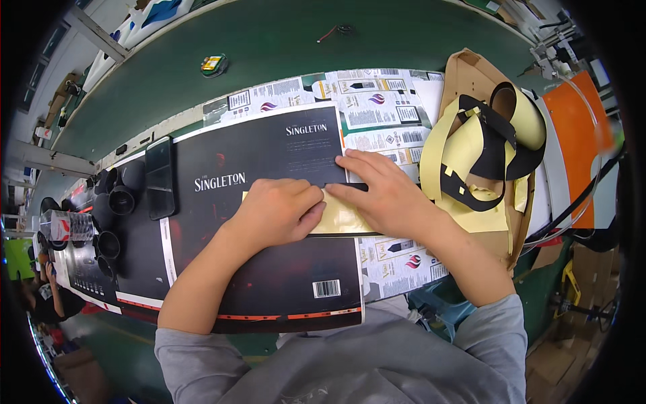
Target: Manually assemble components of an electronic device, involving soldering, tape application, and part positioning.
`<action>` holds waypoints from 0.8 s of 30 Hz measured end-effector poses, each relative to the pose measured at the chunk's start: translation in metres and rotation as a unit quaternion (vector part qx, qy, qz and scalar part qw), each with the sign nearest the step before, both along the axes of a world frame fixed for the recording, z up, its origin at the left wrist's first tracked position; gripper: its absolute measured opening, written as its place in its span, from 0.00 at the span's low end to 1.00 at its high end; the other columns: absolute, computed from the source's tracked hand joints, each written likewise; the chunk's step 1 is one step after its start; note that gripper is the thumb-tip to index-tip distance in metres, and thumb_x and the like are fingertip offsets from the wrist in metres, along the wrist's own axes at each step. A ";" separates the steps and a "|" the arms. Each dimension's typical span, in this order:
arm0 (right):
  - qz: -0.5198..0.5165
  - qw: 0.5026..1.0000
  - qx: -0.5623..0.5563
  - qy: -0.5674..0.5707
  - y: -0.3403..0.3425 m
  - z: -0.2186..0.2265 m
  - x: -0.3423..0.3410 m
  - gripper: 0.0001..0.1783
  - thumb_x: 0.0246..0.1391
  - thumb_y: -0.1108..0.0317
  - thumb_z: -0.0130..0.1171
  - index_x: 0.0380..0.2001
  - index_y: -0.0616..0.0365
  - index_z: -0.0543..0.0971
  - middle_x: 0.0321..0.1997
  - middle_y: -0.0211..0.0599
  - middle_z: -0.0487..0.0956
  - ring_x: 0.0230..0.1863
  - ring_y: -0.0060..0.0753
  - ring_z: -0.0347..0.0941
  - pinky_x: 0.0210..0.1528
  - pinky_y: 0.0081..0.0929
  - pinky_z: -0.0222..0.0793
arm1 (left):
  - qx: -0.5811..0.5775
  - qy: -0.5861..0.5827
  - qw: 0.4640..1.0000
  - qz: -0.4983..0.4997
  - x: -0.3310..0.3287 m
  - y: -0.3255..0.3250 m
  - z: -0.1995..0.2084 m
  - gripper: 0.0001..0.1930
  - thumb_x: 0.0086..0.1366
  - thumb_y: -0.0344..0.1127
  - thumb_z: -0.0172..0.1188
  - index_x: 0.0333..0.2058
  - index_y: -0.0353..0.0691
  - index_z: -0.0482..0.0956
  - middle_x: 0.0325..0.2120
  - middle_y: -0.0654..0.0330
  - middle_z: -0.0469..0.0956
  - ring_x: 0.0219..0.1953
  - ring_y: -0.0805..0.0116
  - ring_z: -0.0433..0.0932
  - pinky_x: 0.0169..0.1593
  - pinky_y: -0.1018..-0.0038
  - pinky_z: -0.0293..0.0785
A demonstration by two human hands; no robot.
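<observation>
A yellow sheet lies on the dark printed sheets, with a thin black strip along its far edge. My left hand rests on the yellow sheet's left part, fingers bent and pressed together at the strip's end. What its fingertips pinch, if anything, is hidden. From the right, my right hand lies over the yellow sheet and the strip. Its fingers are stretched out and apart, the index finger pointing toward the left fingertips, which it almost meets.
To the right, a cardboard box holds looped black strips with yellow backing. A dark phone and several black cup-like parts lie left, beside a clear plastic container. A small circuit-like piece sits on the green surface. A blue stool stands below.
</observation>
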State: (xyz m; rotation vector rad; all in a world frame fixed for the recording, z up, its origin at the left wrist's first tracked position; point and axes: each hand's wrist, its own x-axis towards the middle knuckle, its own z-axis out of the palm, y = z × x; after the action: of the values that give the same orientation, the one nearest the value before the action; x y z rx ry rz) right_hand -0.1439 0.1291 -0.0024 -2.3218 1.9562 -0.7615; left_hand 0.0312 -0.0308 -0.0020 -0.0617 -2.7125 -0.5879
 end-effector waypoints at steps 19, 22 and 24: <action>-0.127 0.861 0.002 -0.493 -0.003 -0.013 -0.025 0.11 0.51 0.68 0.67 0.34 0.62 0.78 0.38 0.32 0.80 0.40 0.23 0.76 0.46 0.23 0.72 | 0.048 -0.039 0.997 0.052 -0.002 0.004 0.008 0.05 0.57 0.34 0.62 0.27 0.41 0.77 0.18 0.62 0.76 0.20 0.63 0.76 0.23 0.68 0.71; -0.133 0.863 0.003 -0.487 -0.004 -0.011 -0.024 0.10 0.52 0.67 0.66 0.31 0.62 0.79 0.33 0.31 0.80 0.37 0.22 0.75 0.43 0.22 0.72 | 0.069 -0.049 0.995 0.061 -0.002 0.005 0.012 0.05 0.57 0.34 0.62 0.28 0.41 0.78 0.18 0.61 0.76 0.19 0.62 0.76 0.24 0.68 0.71; -0.138 0.865 0.015 -0.482 -0.003 -0.007 -0.024 0.09 0.52 0.67 0.66 0.30 0.63 0.80 0.30 0.31 0.80 0.34 0.20 0.75 0.41 0.21 0.72 | 0.102 -0.077 0.989 0.074 -0.007 0.001 0.013 0.06 0.57 0.35 0.62 0.28 0.40 0.79 0.18 0.60 0.76 0.19 0.63 0.76 0.24 0.68 0.71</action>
State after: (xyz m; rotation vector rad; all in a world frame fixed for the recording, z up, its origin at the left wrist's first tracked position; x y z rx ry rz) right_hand -0.1680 0.1259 -0.0093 -1.1724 1.7238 -1.4980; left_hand 0.0244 -0.0293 0.0113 0.2447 -2.7548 -0.8507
